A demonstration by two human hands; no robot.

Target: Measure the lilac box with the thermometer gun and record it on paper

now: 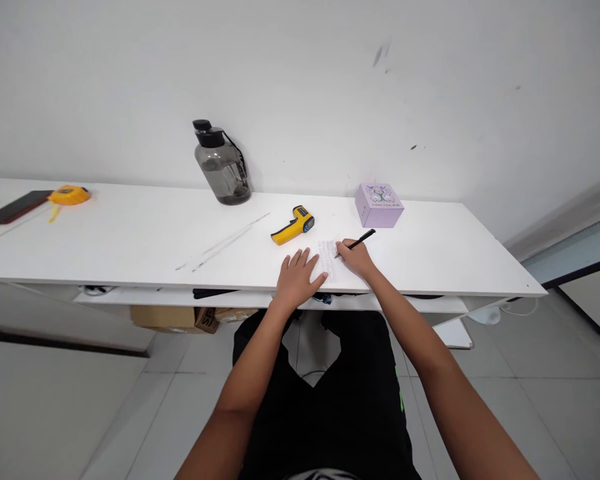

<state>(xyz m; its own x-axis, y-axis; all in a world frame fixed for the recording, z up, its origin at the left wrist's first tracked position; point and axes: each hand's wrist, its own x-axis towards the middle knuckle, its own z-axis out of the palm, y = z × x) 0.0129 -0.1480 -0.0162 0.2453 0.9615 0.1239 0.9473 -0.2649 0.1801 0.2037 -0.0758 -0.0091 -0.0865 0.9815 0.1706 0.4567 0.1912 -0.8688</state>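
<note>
A small sheet of paper (326, 265) covered with lines of writing lies near the front edge of the white desk. My left hand (297, 277) rests flat with spread fingers, its thumb at the left side of the sheet. In my right hand (356, 257) is a black pen (364, 237), its tip down on the paper and its back end leaning up to the right. A yellow and black infrared thermometer (294, 225) lies just beyond my left fingers. Behind my right hand sits a lilac box (380, 205) with a tree design on top.
A grey water bottle (222, 167) with a black lid stands by the wall. Far left on the desk (140, 240) are a yellow tape measure (70, 195) and a dark flat piece (16, 208). Under the desk, a shelf holds items, and cardboard boxes (165, 319) sit below.
</note>
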